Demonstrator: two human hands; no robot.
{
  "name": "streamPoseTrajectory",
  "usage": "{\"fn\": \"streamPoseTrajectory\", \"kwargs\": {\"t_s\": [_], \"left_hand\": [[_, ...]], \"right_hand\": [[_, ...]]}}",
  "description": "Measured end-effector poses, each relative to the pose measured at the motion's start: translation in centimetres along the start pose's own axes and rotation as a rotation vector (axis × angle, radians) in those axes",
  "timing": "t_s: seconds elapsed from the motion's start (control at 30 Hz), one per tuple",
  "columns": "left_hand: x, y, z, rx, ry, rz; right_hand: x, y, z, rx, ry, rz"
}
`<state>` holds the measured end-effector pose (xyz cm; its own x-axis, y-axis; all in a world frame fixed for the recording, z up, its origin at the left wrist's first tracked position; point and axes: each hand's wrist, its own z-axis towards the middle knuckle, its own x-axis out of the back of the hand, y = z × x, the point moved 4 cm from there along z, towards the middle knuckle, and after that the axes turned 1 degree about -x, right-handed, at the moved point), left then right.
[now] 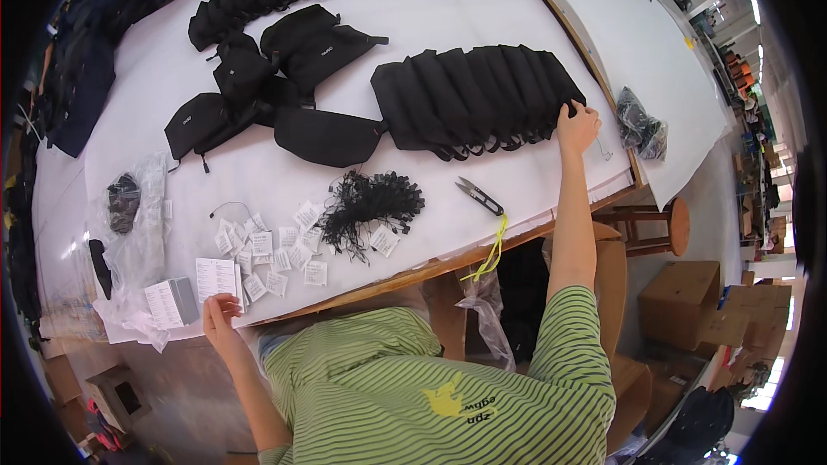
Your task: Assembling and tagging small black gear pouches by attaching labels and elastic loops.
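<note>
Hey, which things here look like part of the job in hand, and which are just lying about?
Seemingly in use:
row of black pouches, touched by the right hand
white cards beside the left hand
small white tags
bundle of black strings
snips with yellow cord

Apparently just lying about:
wooden stool
cardboard box
clear plastic bag

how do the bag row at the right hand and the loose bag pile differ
The bag row overlaps in one neat line; the loose bag pile lies at mixed angles. The right hand touches the bag row's end; no hand touches the loose bag pile. Both are black.
</note>
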<state>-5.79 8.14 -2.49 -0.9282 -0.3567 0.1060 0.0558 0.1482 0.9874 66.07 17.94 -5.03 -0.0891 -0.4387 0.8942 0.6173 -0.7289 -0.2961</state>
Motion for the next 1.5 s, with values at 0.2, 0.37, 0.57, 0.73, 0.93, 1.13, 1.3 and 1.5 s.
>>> {"fn": "streamPoseTrajectory", "kwargs": {"t_s": [0.2, 0.37, 0.57, 0.73, 0.93, 1.13, 1.3, 1.5], "left_hand": [[3.8, -0.4, 2.0, -0.202, 0.025, 0.227], [5.3, -1.5, 3.6, -0.218, 0.077, 0.327], [3.0, 1.0, 3.0, -0.406, -0.084, 1.038], [3.7, -1.6, 3.3, -0.236, -0.198, 1.057], [5.2, -1.7, 3.5, -0.393, -0.079, 0.938], [6.1, -3.6, 3.9, -0.345, 0.03, 0.88], [6.5, -3.5, 3.7, -0.304, -0.015, 0.994], [5.9, -0.6, 3.7, -0.44, 0.135, 1.008]], "right_hand": [[-5.1, 4.8, 4.3, -0.265, -0.052, 0.49], [-7.3, 7.4, 4.4, -0.195, -0.372, 0.687], [3.5, -3.9, -5.8, 0.047, 0.437, 0.389], [7.0, -24.5, -23.7, 0.959, -0.25, 0.639], [1.2, -31.2, -26.9, 0.973, -0.455, 0.107], [3.6, -34.7, -29.2, 1.159, -0.329, 0.414], [5.3, -35.8, -31.9, 1.113, -0.331, 0.647], [5.8, -35.9, -36.1, 1.117, -0.63, 0.687]]}}
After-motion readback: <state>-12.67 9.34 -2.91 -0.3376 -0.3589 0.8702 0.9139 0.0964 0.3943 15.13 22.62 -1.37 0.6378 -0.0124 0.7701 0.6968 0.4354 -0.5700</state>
